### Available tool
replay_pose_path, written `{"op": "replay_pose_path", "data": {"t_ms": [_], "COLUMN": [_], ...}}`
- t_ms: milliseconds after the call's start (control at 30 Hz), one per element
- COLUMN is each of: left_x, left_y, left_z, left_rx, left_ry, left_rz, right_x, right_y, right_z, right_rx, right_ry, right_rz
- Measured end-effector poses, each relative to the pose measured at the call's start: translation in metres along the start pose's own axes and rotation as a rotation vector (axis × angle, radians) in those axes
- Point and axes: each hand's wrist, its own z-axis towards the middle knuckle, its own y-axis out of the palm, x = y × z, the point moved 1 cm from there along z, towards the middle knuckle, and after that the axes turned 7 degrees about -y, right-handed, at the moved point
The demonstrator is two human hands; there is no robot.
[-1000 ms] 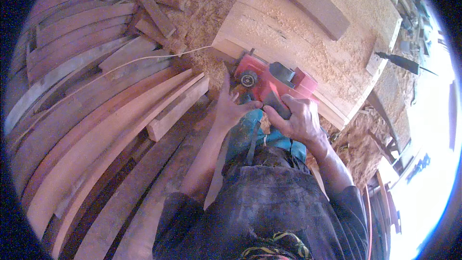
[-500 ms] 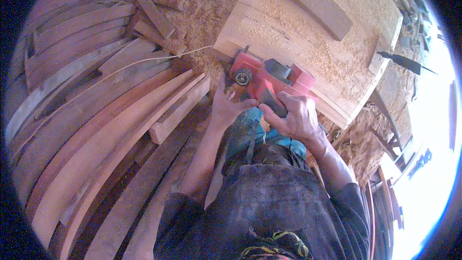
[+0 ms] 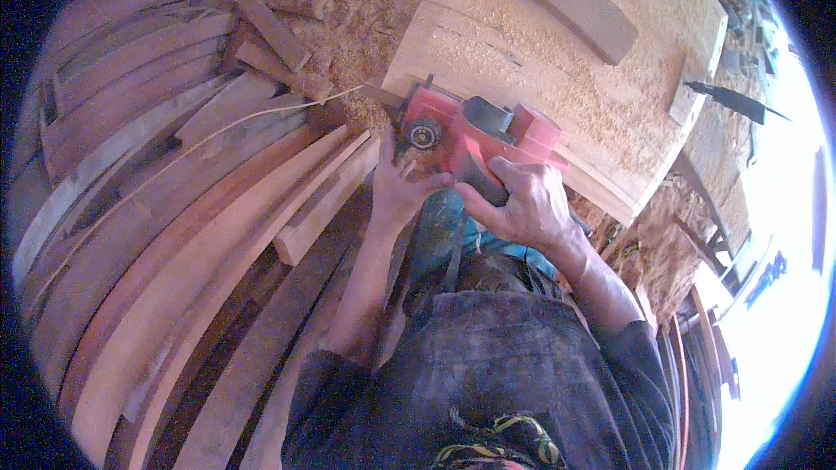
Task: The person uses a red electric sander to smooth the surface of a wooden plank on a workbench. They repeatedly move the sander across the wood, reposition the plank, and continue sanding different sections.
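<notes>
A red electric planer point(image 3: 483, 130) with a dark handle and a round knob lies at the near edge of a wooden bench top point(image 3: 514, 78). My right hand point(image 3: 518, 204) is wrapped round its dark handle. My left hand point(image 3: 405, 184) grips the planer's near side below the knob, thumb toward the handle; its fingertips are partly hidden. A narrow wood strip point(image 3: 383, 96) juts out past the planer's left end, and the tool hides whatever lies beneath it.
Shavings cover the bench, where a curved brown board point(image 3: 566, 4) lies at the far side. Long planks point(image 3: 209, 226) are stacked on the left. A pale cord point(image 3: 261, 113) crosses them toward the bench. A dark pointed object point(image 3: 731, 103) sticks out past the bench's right edge.
The planer and both my hands have shifted slightly left along the bench edge. My grip looks the same.
</notes>
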Motion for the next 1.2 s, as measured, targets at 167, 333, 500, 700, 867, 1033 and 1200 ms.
{"op": "replay_pose_path", "data": {"t_ms": [167,333,500,700,867,1033,1200], "left_x": [-0.013,-0.004,0.001,0.004,0.006,-0.071,-0.070], "left_y": [-0.005,-0.014,-0.016,-0.029,-0.034,-0.076,-0.068], "left_z": [0.005,0.005,0.007,0.012,0.015,0.045,0.049], "left_rx": [0.013,0.033,0.015,0.021,0.024,0.083,0.031], "left_ry": [0.014,0.019,0.013,-0.006,0.038,0.455,0.111], "left_rz": [-0.049,0.013,-0.042,0.031,0.088,0.800,0.143], "right_x": [-0.007,-0.009,-0.010,-0.015,-0.020,-0.026,-0.024], "right_y": [0.001,0.003,0.008,0.010,0.011,0.013,0.019], "right_z": [0.007,0.013,0.016,0.025,0.029,0.036,0.040], "right_rx": [-0.004,0.023,0.037,0.051,0.045,0.052,0.084], "right_ry": [0.005,-0.043,-0.045,-0.071,-0.046,-0.071,-0.088], "right_rz": [0.022,0.014,0.024,0.017,0.040,0.033,0.010]}}
